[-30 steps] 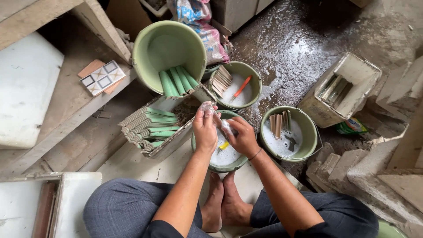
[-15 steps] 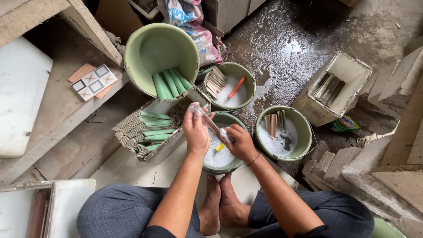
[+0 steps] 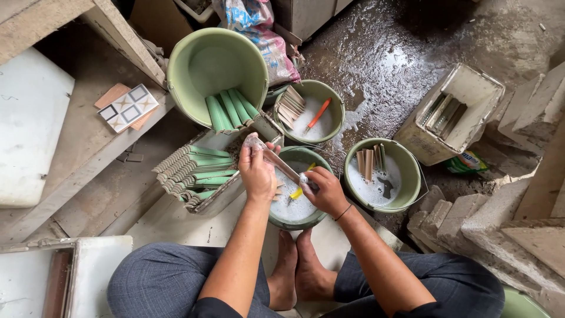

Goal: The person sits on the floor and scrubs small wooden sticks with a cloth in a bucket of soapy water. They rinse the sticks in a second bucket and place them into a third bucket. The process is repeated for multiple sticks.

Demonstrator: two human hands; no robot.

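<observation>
A slim, pale strip of tile (image 3: pixel 276 160), tan and wet-looking, was held slantwise over the nearest green basin (image 3: pixel 297 221), its upper end pinched in the grip of the left hand (image 3: pixel 257 172) and its lower end met by the right hand (image 3: pixel 322 189), whose fingers were closed about a small pale tool or cloth pressed to the strip; what that object was could not be told. Compared with the views from a second and half a second before, the strip had swung from a compact bundle between the hands to a long diagonal, the left hand lifting toward the far side of the basin and the right hand sliding down to the strip's lower end, which reads as a wiping or coating stroke carried along its length. The basin held whitish liquid and a yellow-handled tool (image 3: pixel 298 192). Just beside it, on the left, a tray (image 3: pixel 220 199) carried a row of green glazed strips (image 3: pixel 191 171); beyond that stood a large green bucket (image 3: pixel 194 53) with more green strips (image 3: pixel 231 108). Two further green basins lay on the wet floor (image 3: pixel 412 53): one with tan strips and an orange-handled brush (image 3: pixel 318 114), one with tan strips (image 3: pixel 367 161). A white crate (image 3: pixel 471 76) stood toward the far right.
</observation>
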